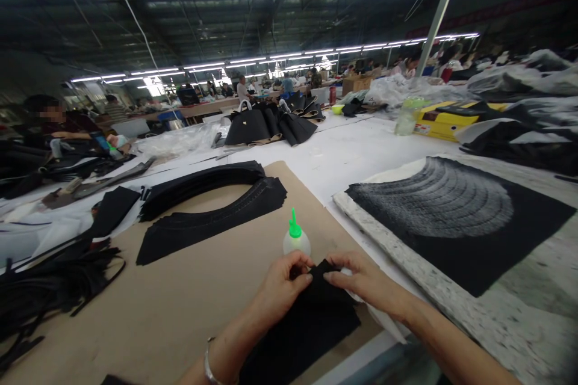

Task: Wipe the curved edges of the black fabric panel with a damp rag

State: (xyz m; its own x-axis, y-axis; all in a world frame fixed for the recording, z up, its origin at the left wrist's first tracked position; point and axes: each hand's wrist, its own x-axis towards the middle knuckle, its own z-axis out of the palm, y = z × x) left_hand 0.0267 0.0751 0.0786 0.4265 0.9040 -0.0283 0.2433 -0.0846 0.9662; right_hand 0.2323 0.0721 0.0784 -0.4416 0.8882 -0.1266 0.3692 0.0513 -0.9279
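A black fabric piece (311, 325) lies at the front of the brown board, its far edge pinched up between both hands. My left hand (289, 280) has thumb and fingers closed on that edge. Close beside it, my right hand (356, 277) pinches the same edge. Some white material (383, 319) shows under my right hand; what it is I cannot tell. Just beyond my hands stands a round, clear squeeze bottle (297, 242) with a green nozzle cap, its lower part hidden by my left hand.
Curved black pieces (212, 216) lie on the brown board (108, 295). Black strips (49, 289) are heaped at left. Overlapping black pieces with greyish edges (451, 204) rest on a pale slab (497, 319) at right. Farther off are a yellow box (436, 123) and a person (67, 126).
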